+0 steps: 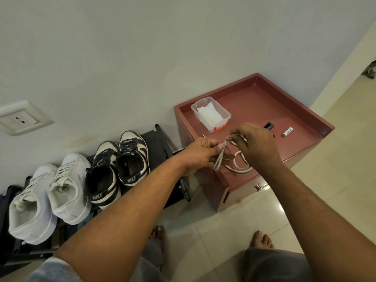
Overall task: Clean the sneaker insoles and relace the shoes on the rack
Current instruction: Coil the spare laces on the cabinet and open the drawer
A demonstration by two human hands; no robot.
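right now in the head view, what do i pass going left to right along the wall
wall socket → white sneakers → black and white nike sneakers → clear plastic box → battery

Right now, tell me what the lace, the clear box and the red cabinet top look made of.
Lace: woven fabric, probably cotton or polyester, off-white and matte; it is flat and droops in soft loops.
Clear box: see-through plastic, glossy; its white contents show through the walls.
Cabinet top: likely laminated board or painted wood, reddish-brown with a low sheen; no grain shows.
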